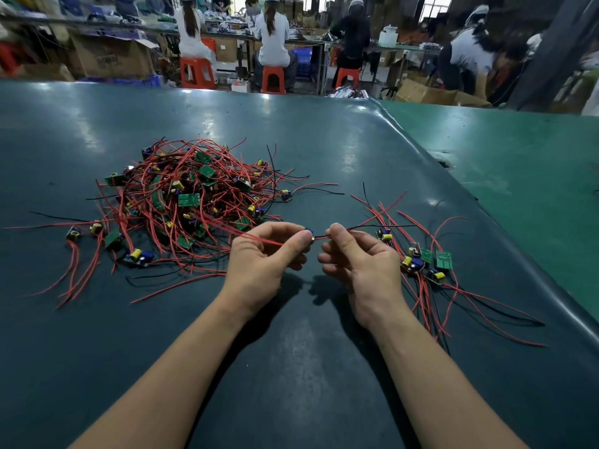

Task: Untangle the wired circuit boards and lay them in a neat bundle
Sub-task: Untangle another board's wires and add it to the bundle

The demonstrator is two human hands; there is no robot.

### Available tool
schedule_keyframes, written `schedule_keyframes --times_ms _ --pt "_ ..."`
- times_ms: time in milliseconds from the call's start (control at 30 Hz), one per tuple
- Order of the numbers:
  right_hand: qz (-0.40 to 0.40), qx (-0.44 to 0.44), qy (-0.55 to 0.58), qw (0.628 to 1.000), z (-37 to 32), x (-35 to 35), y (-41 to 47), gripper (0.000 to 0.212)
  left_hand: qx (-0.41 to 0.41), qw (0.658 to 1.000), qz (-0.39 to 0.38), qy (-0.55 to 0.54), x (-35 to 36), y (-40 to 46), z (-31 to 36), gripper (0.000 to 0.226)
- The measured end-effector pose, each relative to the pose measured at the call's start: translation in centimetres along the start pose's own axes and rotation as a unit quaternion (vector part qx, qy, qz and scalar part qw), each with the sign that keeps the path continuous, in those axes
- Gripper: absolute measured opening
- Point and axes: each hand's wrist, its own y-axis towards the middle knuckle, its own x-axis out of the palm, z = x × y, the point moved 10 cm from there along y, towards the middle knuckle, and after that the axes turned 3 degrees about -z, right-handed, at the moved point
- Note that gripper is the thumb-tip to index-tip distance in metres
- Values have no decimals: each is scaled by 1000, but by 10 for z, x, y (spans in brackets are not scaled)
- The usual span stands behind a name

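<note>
A tangled heap of small green circuit boards (189, 199) with red and black wires lies left of centre on the dark mat. My left hand (259, 264) pinches one small board (309, 233) between thumb and fingers, its red wires trailing back toward the heap. My right hand (358, 257) pinches the black and red wires (324, 236) coming off that board, just right of it. Both hands hover above the mat. To the right lies a sorted group of boards (421, 259) with their wires running toward me.
The dark green mat (291, 351) covers the table; its raised edge (486, 202) runs diagonally at right, with a lighter green surface beyond. Loose boards (137, 256) lie at the heap's near left. Several people sit on red stools at benches far behind.
</note>
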Motion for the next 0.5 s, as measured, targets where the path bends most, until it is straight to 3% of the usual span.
schedule_keyframes --times_ms 133,233,500 --pt "-47 -32 -56 997 -3 12 -2 12 -21 999 -34 -2 8 -1 -2 12" --pt "-34 -33 -59 997 -3 9 -1 17 -34 998 -56 5 13 -2 -3 14" --pt "110 -87 -38 989 -20 -31 6 12 -95 990 -100 -29 18 -5 -11 19"
